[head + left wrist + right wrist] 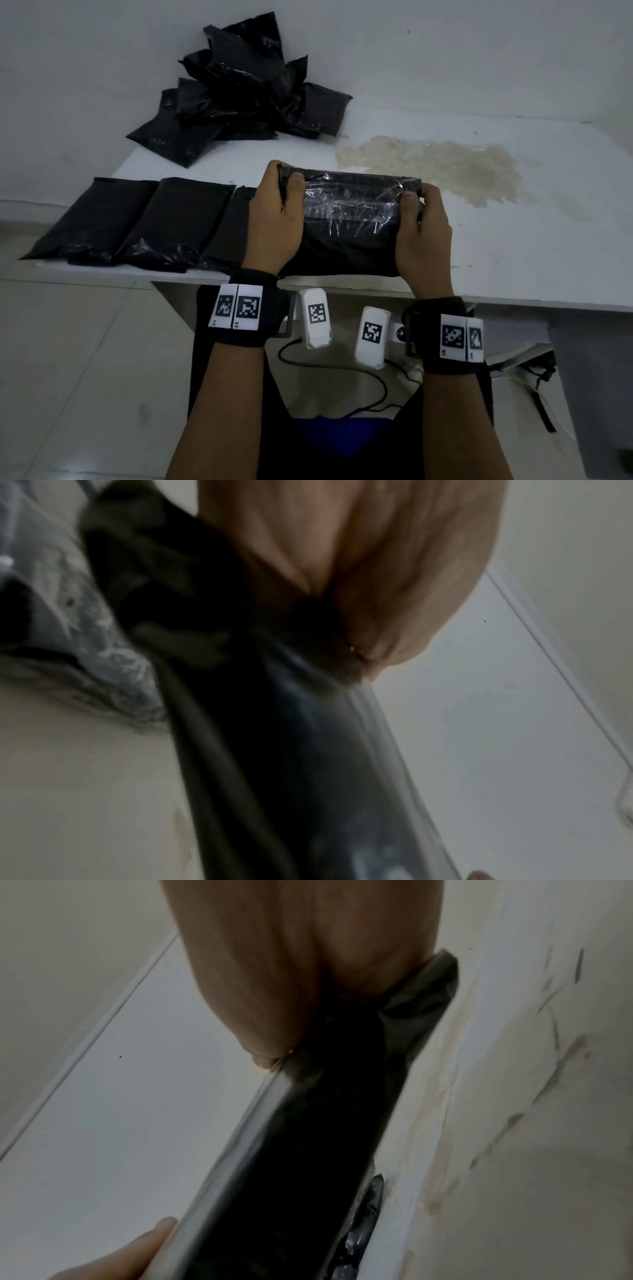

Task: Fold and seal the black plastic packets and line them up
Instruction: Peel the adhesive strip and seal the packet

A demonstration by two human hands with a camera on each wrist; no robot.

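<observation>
Two hands, left hand [274, 219] and right hand [423, 229], pinch opposite ends of a black packet [349, 219], thumbs on its folded top flap. It lies at the table [513, 246] front edge, beside three lined-up packets [137, 222].

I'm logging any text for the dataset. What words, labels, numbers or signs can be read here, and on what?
No readable words or numbers.
Wristband tags: black-and-white square code patterns, no letters; tiny marks at their lower corners too small to read.
White devices: the same kind of code squares, no text.
Held packet: only glare and wrinkles.
Both wrist views: too blurred.
</observation>
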